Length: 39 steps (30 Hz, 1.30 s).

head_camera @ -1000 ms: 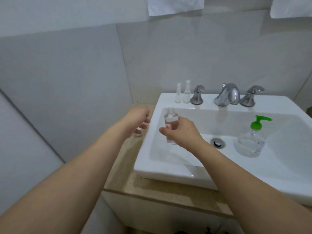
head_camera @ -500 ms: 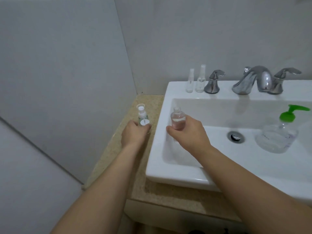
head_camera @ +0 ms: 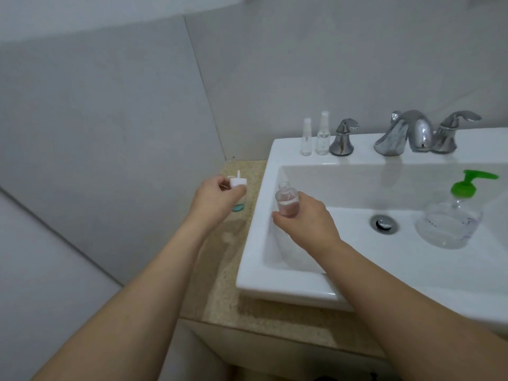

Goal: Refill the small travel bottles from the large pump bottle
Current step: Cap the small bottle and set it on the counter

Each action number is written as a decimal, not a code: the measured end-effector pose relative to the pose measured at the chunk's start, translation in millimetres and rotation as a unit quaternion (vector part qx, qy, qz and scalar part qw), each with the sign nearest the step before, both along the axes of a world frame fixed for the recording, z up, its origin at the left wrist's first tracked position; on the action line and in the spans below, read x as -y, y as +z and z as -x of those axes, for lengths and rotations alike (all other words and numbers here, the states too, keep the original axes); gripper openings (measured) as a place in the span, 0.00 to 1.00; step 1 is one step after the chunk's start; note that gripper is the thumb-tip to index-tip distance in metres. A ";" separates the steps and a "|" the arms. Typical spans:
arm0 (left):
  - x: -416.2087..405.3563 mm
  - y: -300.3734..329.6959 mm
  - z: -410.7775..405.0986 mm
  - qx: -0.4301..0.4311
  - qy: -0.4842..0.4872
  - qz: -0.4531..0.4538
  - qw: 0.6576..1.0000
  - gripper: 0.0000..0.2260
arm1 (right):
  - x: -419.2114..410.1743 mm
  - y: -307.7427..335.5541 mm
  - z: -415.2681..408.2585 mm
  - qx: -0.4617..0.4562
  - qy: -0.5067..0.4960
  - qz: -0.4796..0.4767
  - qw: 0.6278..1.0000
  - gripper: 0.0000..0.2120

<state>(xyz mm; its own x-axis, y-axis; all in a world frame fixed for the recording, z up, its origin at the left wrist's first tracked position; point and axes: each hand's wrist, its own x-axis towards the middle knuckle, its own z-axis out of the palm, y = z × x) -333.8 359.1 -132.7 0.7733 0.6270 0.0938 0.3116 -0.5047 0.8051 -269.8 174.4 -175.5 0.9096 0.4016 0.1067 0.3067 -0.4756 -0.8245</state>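
My right hand [head_camera: 305, 220] grips a small clear travel bottle [head_camera: 287, 199] with an open neck, held upright over the left side of the sink basin. My left hand [head_camera: 213, 199] holds a white pump cap [head_camera: 237, 182] over the counter, left of the sink; a small bottle with a teal base [head_camera: 238, 207] shows just below the fingers, mostly hidden. The large clear pump bottle [head_camera: 450, 224] with a green pump head [head_camera: 467, 182] stands inside the basin at the right. Two slim clear spray bottles [head_camera: 314, 138] stand on the sink's back ledge.
The white sink [head_camera: 258, 235] has a chrome drain [head_camera: 384, 223] and a chrome faucet [head_camera: 404, 133] with two handles on its back ledge. A speckled beige counter [head_camera: 220, 279] runs along the sink's left side, against a grey tiled wall.
My left hand has lifted the white pump cap up off the small bottle on the counter. My right hand keeps holding the open travel bottle in much the same place.
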 end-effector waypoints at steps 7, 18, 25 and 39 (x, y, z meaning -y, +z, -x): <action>34.1 68.5 -4.0 -0.072 -0.146 0.040 0.986 0.21 | 5.0 -0.5 -1.3 0.002 -0.012 0.005 1.000 0.09; 51.6 100.8 -30.0 -0.175 -0.179 -0.061 0.966 0.13 | 3.1 -3.7 -4.2 0.047 -0.011 -0.001 0.999 0.11; 52.1 95.1 -37.3 -0.225 -0.174 -0.098 0.954 0.17 | 0.9 -4.5 -6.0 0.066 -0.016 0.010 0.998 0.10; 50.2 93.7 -33.9 -0.266 -0.190 -0.015 0.945 0.07 | -3.2 -8.0 -8.2 0.086 -0.018 0.034 0.996 0.09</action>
